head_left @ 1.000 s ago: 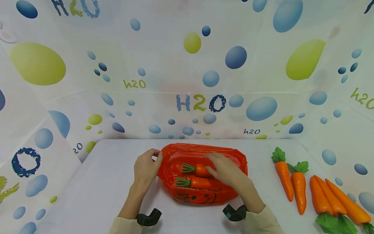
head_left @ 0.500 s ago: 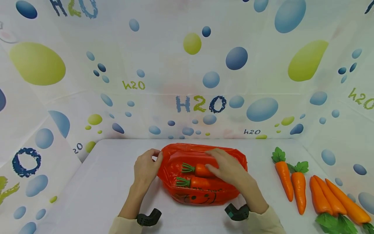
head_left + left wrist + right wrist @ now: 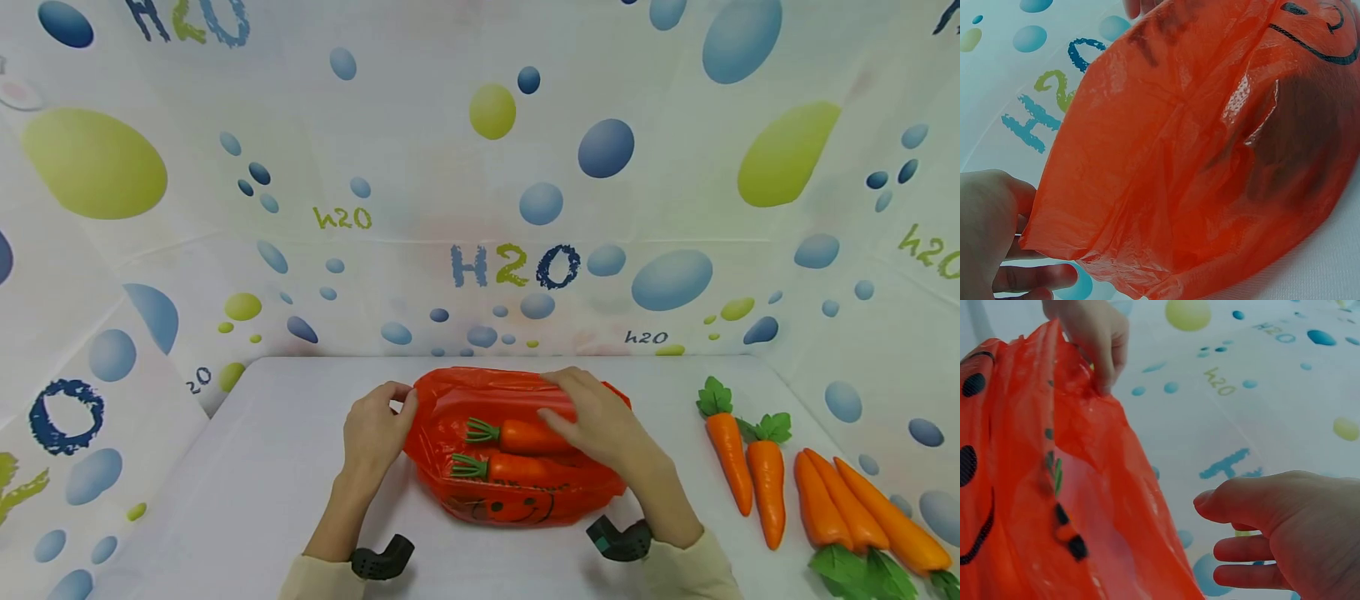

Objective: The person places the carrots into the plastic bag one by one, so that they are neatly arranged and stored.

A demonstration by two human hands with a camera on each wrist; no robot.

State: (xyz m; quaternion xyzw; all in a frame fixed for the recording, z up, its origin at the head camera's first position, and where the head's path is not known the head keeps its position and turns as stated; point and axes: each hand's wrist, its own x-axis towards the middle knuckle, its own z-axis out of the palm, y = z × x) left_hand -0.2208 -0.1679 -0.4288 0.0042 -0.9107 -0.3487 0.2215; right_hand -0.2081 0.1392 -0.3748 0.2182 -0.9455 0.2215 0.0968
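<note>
A red plastic bag (image 3: 480, 508) with a printed smiling face lies with its mouth open. My left hand (image 3: 375, 429) pinches the bag's left rim between thumb and fingers, as the left wrist view also shows. Two carrots with green stems, the upper carrot (image 3: 528, 437) and the lower carrot (image 3: 525, 472), lie side by side in the bag. Over the bag's right part is my right hand (image 3: 603, 425), fingers extended and holding nothing. In the right wrist view this hand (image 3: 1297, 531) stands apart from the rim. A dark shape (image 3: 1297, 137) shows through the plastic.
Right of the bag lie two carrots with leafy tops, one carrot (image 3: 729, 462) beside another carrot (image 3: 767, 492). Farther right, three carrots (image 3: 843, 504) lie with leaves toward the front. The white table (image 3: 285, 433) meets a patterned backdrop (image 3: 420, 275) behind.
My right hand has moved up and to the right, away from the carrots in the bag, uncovering more of them. The left hand stays at the bag's left rim.
</note>
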